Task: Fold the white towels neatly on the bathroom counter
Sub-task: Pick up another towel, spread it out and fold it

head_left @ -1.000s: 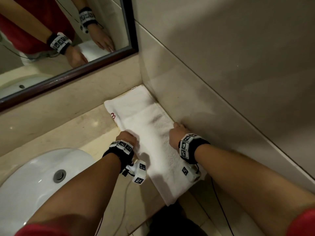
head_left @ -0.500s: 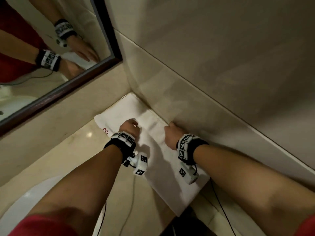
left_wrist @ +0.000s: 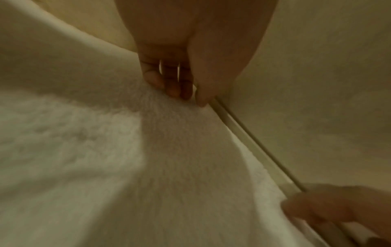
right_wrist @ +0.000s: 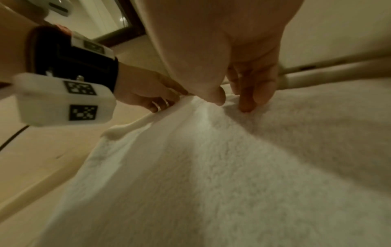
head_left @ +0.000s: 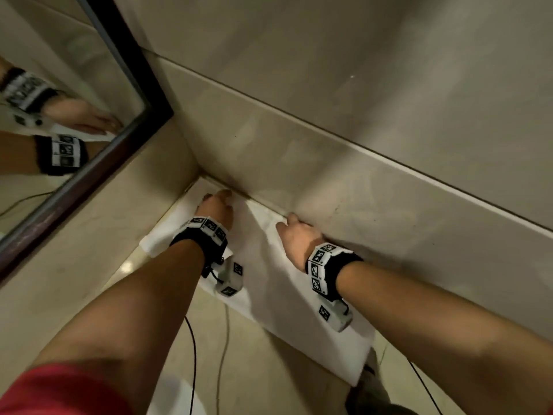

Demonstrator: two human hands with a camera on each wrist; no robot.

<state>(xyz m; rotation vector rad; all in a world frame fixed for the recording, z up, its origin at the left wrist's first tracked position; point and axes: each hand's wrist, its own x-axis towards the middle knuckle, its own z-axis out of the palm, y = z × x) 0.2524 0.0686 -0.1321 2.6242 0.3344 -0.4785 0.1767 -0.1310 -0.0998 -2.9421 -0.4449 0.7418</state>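
A white towel [head_left: 269, 292] lies as a long strip on the beige counter [head_left: 134, 295], tight against the right wall and reaching into the far corner. My left hand [head_left: 220, 195] is at the towel's far end near the corner. In the left wrist view its thumb and fingers [left_wrist: 180, 92] meet on the towel [left_wrist: 169, 167] beside the wall seam, where the cloth rises to them. My right hand [head_left: 291, 223] is on the wall-side edge, nearer me. The right wrist view shows this hand [right_wrist: 232, 102] pinching a small ridge of towel [right_wrist: 211, 167].
A dark-framed mirror [head_left: 89, 181] on the back wall reflects both wrists. The tiled right wall [head_left: 389, 190] hems in the towel. Two thin cables [head_left: 193, 354] trail over the counter between my arms. A dark object [head_left: 374, 393] sits below the towel's near end.
Both hands have slid forward along the towel toward the far corner, the left one farthest. The view has swung right, and the sink is out of sight.
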